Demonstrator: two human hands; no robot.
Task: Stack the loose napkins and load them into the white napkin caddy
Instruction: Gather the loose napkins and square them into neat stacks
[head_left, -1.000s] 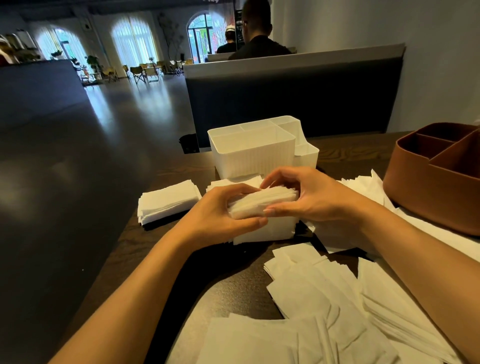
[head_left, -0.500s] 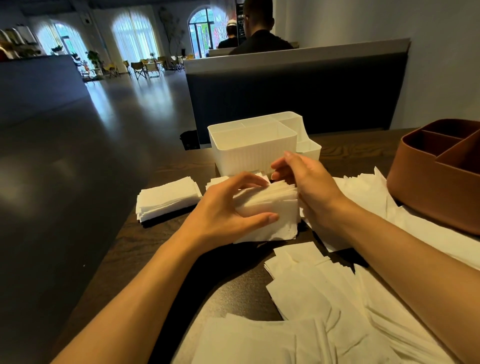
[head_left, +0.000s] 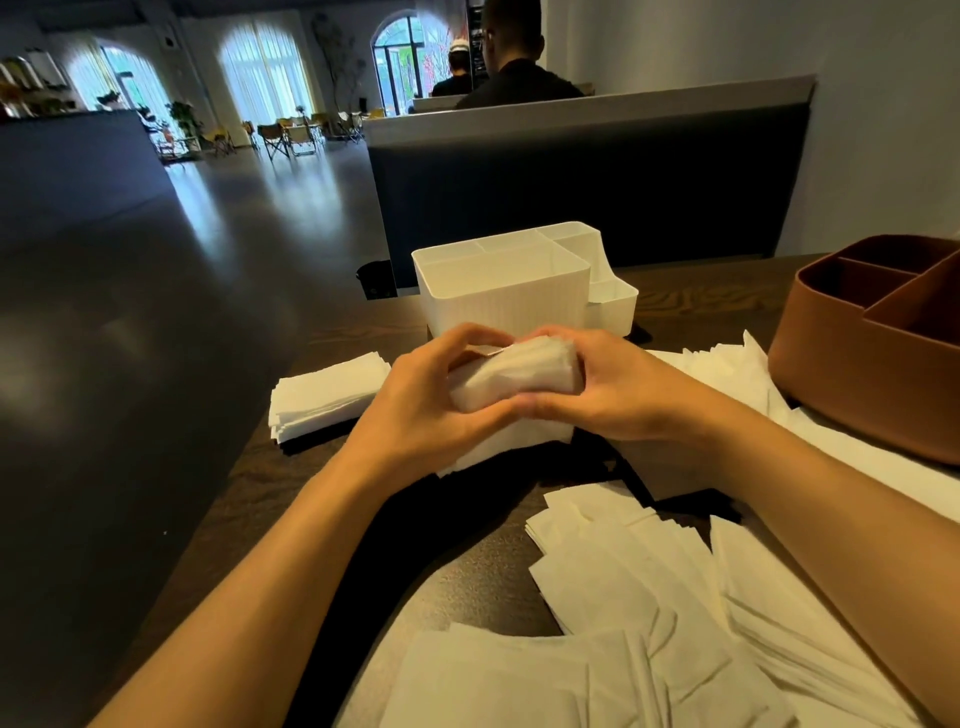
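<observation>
The dark wooden table (head_left: 701, 291) carried the white napkin caddy (head_left: 506, 293), ribbed and empty. Just before it, the left hand (head_left: 421, 402) and right hand (head_left: 618, 387) gripped a thick, blurred napkin bundle (head_left: 514, 376) between curled fingers above another stack.

At the middle of the bench (head_left: 691, 291), both hands, left hand (head_left: 415, 400) and right hand (head_left: 613, 387), hold a wad of napkins (head_left: 514, 371) between them, above another pile (head_left: 524, 439) lying on the bench. At 12 o'clock just behind the wad stands the caddy (head_left: 506, 296). At 9 o'clock lies a squared stack of napkins (head_left: 324, 395), near the bench's left edge. At 3 o'clock sits a second organiser (head_left: 872, 364), resting on spread napkins (head_left: 727, 371). At 5 to 6 o'clock, nearest the person, loose napkins (head_left: 649, 613) lie fanned and overlapping.
</observation>
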